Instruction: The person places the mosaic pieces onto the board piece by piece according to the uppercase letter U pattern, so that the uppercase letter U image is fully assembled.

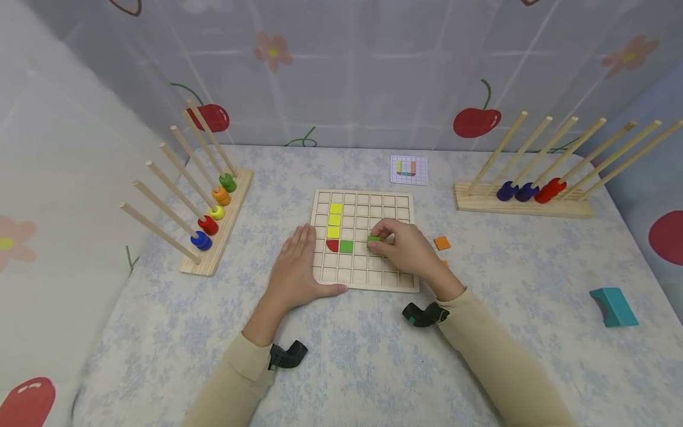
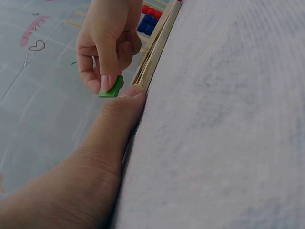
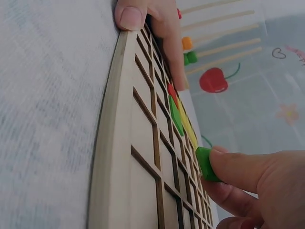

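My right hand point(image 1: 404, 244) pinches a green tile point(image 1: 373, 238); left hand point(image 1: 294, 271), uncurled, braces the board point(image 1: 375, 277) below. Apparent step: placing; align, lower.

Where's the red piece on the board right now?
In the head view, the red piece sits left of centre on the board, just below the yellow tiles and immediately left of the laid green tile.
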Demonstrator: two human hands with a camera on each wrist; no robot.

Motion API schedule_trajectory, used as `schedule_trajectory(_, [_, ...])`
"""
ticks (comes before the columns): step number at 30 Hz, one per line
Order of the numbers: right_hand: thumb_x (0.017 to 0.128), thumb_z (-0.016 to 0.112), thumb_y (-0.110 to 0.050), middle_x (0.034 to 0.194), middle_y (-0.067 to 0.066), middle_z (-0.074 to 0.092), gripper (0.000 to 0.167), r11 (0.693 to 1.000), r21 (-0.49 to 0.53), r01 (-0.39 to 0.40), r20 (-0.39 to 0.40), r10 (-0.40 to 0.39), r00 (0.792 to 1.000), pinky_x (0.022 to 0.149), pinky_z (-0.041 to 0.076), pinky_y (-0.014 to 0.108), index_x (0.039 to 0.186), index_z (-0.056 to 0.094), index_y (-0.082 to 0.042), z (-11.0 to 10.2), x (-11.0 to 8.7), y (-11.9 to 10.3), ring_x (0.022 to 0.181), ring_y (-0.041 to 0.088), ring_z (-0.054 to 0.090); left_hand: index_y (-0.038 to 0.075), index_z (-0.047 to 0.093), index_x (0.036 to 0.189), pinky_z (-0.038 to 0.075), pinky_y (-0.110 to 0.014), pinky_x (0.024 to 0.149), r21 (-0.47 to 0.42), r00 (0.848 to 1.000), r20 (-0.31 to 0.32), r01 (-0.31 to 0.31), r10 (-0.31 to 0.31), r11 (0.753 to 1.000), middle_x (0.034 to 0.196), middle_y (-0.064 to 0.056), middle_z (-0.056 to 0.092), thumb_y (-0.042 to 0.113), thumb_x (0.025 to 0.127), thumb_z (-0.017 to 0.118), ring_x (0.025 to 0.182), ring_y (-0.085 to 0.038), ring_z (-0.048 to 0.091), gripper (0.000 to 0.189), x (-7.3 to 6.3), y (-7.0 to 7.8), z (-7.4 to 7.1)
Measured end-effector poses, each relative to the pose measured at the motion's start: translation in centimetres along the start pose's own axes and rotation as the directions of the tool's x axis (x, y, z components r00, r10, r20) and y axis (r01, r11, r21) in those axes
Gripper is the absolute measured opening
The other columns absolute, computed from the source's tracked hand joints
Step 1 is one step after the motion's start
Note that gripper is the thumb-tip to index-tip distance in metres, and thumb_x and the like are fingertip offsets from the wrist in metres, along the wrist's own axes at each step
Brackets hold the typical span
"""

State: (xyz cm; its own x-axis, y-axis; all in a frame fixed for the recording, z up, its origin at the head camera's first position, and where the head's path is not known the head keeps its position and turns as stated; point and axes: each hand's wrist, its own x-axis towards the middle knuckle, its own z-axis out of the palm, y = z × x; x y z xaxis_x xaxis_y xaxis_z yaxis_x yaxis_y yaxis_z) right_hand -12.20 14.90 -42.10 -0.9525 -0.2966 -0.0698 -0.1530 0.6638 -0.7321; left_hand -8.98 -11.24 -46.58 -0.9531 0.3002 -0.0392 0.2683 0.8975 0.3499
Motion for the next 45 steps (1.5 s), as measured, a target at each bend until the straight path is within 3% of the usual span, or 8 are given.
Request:
schedule_trajectory(7, [0.092,0.072,-0.029,0.090,-0.003,0.067,0.013,1.000,-0.025,-0.005,-0.012,0.004,1.000,0.066,0.045,0.030,0.100,0.066,-0.021,1.2,0.7,-0.8,0.073,0.016,0.056,0.003,0.003,0.159,0.011,-0.045,0.127,0.009,1.000,0.013,0.006,-0.006,1.000,0.168,-0.012,0.005,0.093,0.062,0.058,0.157,-0.024,0.001,0.143,0.1,0.1,-0.1])
schedule_trajectory(34, [0.086,0.078,-0.031,0.094,-0.004,0.063,0.017,0.996,-0.094,0.010,-0.028,-0.013,1.000,0.077,0.050,0.032,0.098,0.074,-0.019,2.3,0.7,-1.0,0.087,0.015,0.059,0.003,0.002,0.159,0.011,-0.044,0.127,0.021,1.000,0.014,0.002,-0.003,1.000,0.168,-0.011,0.003,0.094,0.062,0.055,0.157,-0.023,0.000,0.143,0.1,0.1,0.0])
schedule_trajectory(39, [0.087,0.078,-0.032,0.098,-0.004,0.063,0.020,0.992,-0.128,0.013,-0.010,-0.014,1.000,0.077,0.051,0.032,0.101,0.075,-0.019,2.3,0.6,-1.1,0.088,0.015,0.060,0.004,0.002,0.159,0.011,-0.044,0.127,0.021,1.000,0.010,0.002,-0.002,1.000,0.168,-0.010,0.004,0.095,0.062,0.055,0.157,-0.022,0.001,0.143,0.0,0.0,0.0])
schedule_trajectory(45, [0.089,0.075,-0.031,0.099,-0.005,0.062,0.022,0.977,-0.208,0.054,0.021,-0.051,0.998,0.068,0.049,0.028,0.106,0.077,-0.017,2.3,0.2,-1.2,0.080,0.012,0.059,0.003,0.004,0.159,0.011,-0.045,0.127,0.016,1.000,0.006,-0.003,0.003,1.000,0.168,-0.012,0.005,0.094,0.062,0.056,0.157,-0.023,0.001,0.143,-0.1,0.0,0.0])
